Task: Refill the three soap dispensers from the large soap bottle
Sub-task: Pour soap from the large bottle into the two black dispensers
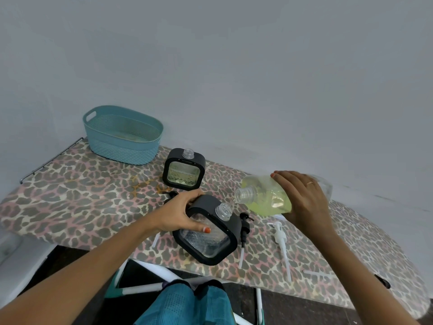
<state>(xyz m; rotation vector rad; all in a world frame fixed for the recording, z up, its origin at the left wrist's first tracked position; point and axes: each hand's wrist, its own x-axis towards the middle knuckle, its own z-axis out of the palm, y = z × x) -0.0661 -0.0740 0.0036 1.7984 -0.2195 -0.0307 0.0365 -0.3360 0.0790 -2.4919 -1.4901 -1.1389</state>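
**Leopard-print ironing board (82, 207) against a bare grey wall: soap going into the near dispenser**

A teal basket (121, 137) stands at the far left, well clear of the pour.

The large soap bottle (267, 195) is tipped on its side at the right, with yellow-green liquid pooled low. It looks like soft clear plastic, weighty and likely to slosh. The right hand (304, 198) wraps its broad body near the base, which seems the steadiest hold.

The near dispenser (210, 242) leans toward the bottle, catching a thin stream in its narrow neck. Its black frame looks hard and smooth. The left hand (180, 216) grips the top left corner, thumb on the clear window.

The far dispenser (184, 170) stands upright and uncapped.

A black pump (244, 228) and a white pump (280, 233) lie just right of the near dispenser and could get in the way when it is set down.
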